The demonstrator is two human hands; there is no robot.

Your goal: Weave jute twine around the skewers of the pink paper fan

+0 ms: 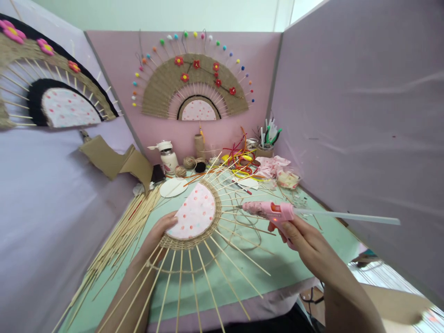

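A half-round fan frame (194, 212) has a white cloth centre with pink dots, a woven twine rim and thin sticks fanning outward. My left hand (163, 231) grips it at the straight edge, thumb on the cloth, other fingers mostly hidden behind. In my right hand (294, 231) is a pink hot glue gun (268, 210), a long clear glue stick (347, 215) jutting from its back. Its nozzle points left, close to the sticks near the woven rim; I cannot tell whether it touches them. A strand of twine (197, 270) curves across the lower sticks.
Loose bamboo sticks (121, 236) cover the table's left side. At the back stand a white bottle (169, 159), twine balls (189, 162), coloured pipe cleaners (243, 159) and a jar (265, 150) with green-handled pliers. A finished fan (196, 88) hangs on the pink partition.
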